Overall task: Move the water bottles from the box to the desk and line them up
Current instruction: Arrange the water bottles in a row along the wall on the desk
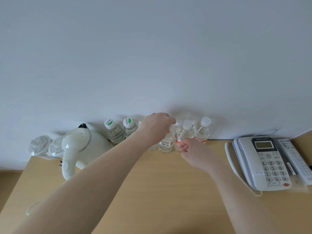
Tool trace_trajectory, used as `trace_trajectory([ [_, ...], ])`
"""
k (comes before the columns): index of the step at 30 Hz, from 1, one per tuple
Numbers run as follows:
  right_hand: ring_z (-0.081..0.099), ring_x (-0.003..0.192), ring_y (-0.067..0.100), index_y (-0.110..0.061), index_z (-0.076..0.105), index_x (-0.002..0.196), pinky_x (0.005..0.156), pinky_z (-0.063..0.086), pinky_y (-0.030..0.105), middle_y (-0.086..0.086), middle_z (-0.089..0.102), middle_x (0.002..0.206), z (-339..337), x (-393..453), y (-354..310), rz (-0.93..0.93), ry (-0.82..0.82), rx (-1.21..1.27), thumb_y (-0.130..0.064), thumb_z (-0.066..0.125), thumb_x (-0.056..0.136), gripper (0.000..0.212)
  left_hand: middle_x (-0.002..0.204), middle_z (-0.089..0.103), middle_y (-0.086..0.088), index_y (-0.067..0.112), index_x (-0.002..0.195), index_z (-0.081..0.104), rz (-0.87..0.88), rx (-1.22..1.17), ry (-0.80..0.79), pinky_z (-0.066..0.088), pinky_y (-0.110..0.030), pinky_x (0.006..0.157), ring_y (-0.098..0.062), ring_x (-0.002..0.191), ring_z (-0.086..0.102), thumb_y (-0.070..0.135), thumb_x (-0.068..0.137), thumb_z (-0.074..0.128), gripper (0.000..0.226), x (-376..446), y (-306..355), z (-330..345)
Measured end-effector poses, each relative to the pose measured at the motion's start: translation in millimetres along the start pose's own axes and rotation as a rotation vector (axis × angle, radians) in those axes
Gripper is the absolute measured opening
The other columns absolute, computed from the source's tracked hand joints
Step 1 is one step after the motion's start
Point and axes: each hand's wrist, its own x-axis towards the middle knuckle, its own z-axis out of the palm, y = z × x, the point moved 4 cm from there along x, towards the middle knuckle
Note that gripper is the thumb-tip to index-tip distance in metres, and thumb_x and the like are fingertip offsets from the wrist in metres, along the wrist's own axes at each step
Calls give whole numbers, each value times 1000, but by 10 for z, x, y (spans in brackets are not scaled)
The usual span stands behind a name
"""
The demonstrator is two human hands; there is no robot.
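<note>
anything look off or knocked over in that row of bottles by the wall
Nothing stands out. Every visible bottle stands upright and capped along the wall, from the green-capped bottles to the white-capped bottles. The left hand grips the top of the middle bottle, hiding its cap.

Clear plastic bottles (202, 130); matt wood-look desk (152, 191); glossy kettle (79, 146)

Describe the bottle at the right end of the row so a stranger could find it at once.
Start at the grey telephone on the right of the desk and look left along the wall. The first bottle you meet is it. It has a plain white cap and an orange label, and unlike its neighbours no hand touches it.
</note>
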Motion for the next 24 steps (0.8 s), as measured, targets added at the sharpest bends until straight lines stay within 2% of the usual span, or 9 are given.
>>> trace_trajectory([
  [5, 54, 89, -5, -29, 60, 109, 56, 35, 8, -14, 62, 113, 25, 1, -10, -13, 4, 27, -12, 47, 93, 27, 118, 67, 1, 21, 130, 64, 5, -26, -7, 52, -43, 86, -30, 103, 64, 12, 98, 60, 34, -9, -26, -11],
  [9, 49, 80, -12, -33, 56, 102, 51, 36, 6, -14, 60, 107, 24, 1, -3, -29, 7, 9, -13, 48, 93, 23, 121, 67, 3, 22, 133, 62, 16, -29, -10, 52, -43, 86, -28, 104, 64, 10, 98, 59, 37, -13, -4, -20],
  [15, 50, 80, -13, -34, 56, 102, 52, 36, 8, -15, 61, 107, 19, -2, 34, -35, 15, 19, -15, 46, 94, 23, 122, 65, 3, 20, 133, 61, 29, 12, 2, 52, -42, 84, -27, 100, 64, 4, 99, 55, 38, -27, 21, -32],
  [18, 51, 81, -13, -36, 55, 101, 52, 36, 7, -16, 61, 107, 30, 3, 52, -33, 21, 34, -16, 46, 93, 24, 130, 63, 4, 21, 135, 59, 5, -10, -3, 51, -40, 87, -26, 106, 63, 4, 98, 55, 41, -23, 11, -28],
  [21, 52, 83, -13, -34, 58, 106, 54, 34, 7, -16, 60, 107, 53, 16, 74, -34, 13, 50, -16, 47, 93, 24, 134, 59, 2, 22, 137, 56, -38, -73, -19, 49, -37, 88, -27, 108, 62, 9, 97, 58, 42, 5, 7, -31],
  [24, 53, 86, -10, -30, 61, 112, 58, 35, 8, -16, 60, 107, 58, 24, 91, -33, 17, 59, -15, 49, 92, 27, 132, 59, -1, 20, 136, 57, -62, -114, 5, 41, -31, 84, -27, 108, 62, 27, 97, 65, 41, 29, 26, -52],
])
